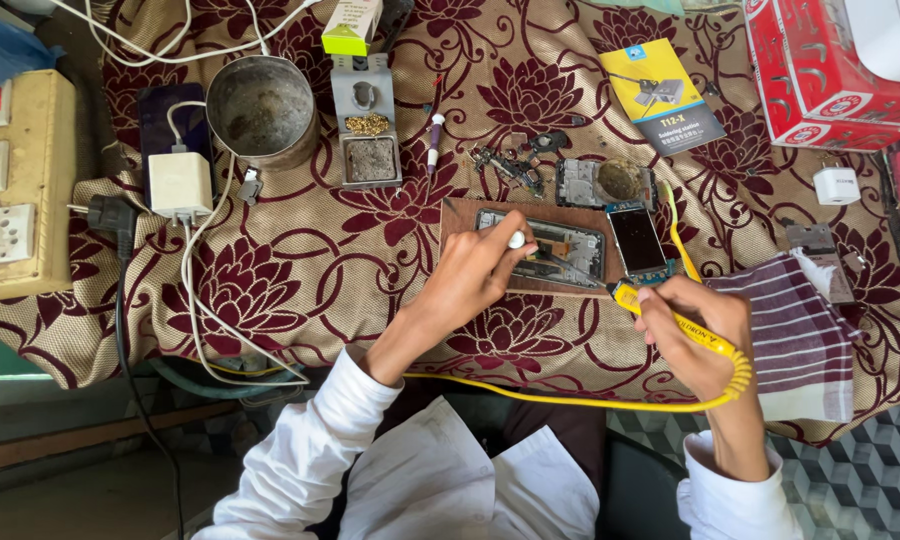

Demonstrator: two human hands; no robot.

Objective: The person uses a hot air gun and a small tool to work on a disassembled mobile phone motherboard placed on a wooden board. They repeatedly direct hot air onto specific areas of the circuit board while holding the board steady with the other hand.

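- Our left hand (475, 270) rests at the left end of the opened phone (542, 243), fingers pinched together on a thin tool with a white end (516, 239) that lies across the phone's body.
- Our right hand (698, 335) sits just right of the phone and below it, fingers clamped around the yellow soldering iron (682, 322) — its metal tip points left toward the phone.
- The phone lies face-open on a brown board (457, 215) on the cloth-covered surface (300, 270); a small screen module (637, 240) touches the phone's right end.
- The iron's yellow cable (570, 397) runs from our right wrist back under the phone, along the surface's near edge.
- Right of the phone lies a striped cloth (800, 330), beside our right hand.
- Above and left of the phone stand a grey tip-cleaner stand (368, 125) and a round metal tin (262, 108) — well apart from both hands.
- Loose small parts (510, 160) lie just above the phone.
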